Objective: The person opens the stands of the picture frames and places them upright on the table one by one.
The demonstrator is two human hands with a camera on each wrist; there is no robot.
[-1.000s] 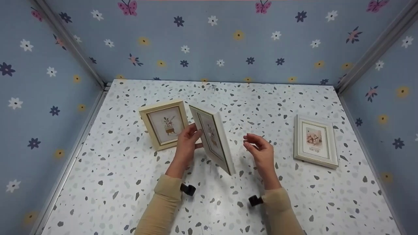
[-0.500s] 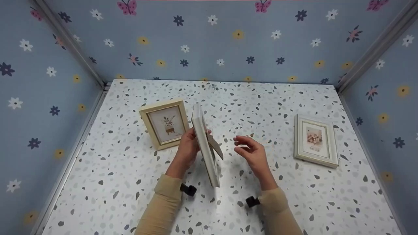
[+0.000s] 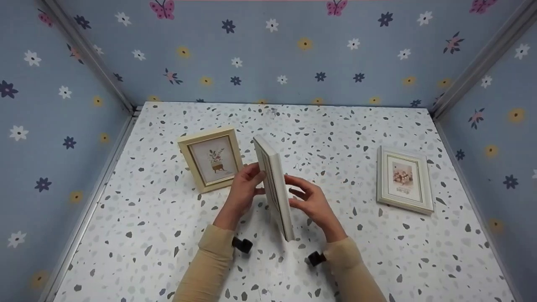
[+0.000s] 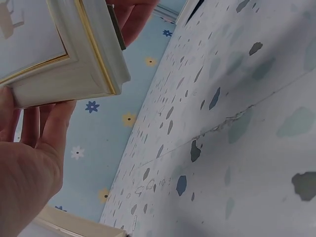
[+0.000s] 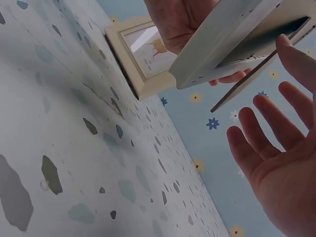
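Observation:
My left hand (image 3: 243, 188) grips a whitish picture frame (image 3: 282, 193) by its side edge, thumb on the front, holding it steeply tilted above the table. In the left wrist view, the frame's corner (image 4: 94, 74) shows gold trim. Its support leg (image 5: 256, 72) sticks out from the back in the right wrist view. My right hand (image 3: 312, 205) is behind the frame, fingers spread and loosely bent. Its thumb (image 5: 291, 52) appears to touch the leg; the other fingers are apart from it. A cream picture frame (image 3: 214, 157) with a plant picture stands upright beside my left hand.
Another whitish picture frame (image 3: 405, 180) with a flower photo lies face up at the right of the speckled white table (image 3: 335, 130). Blue flower-patterned panels (image 3: 268, 50) close off the back and both sides.
The held frame has turned back and forth about its upright axis, its back leg briefly showing in the head view. My right hand has moved left, up to the frame's back.

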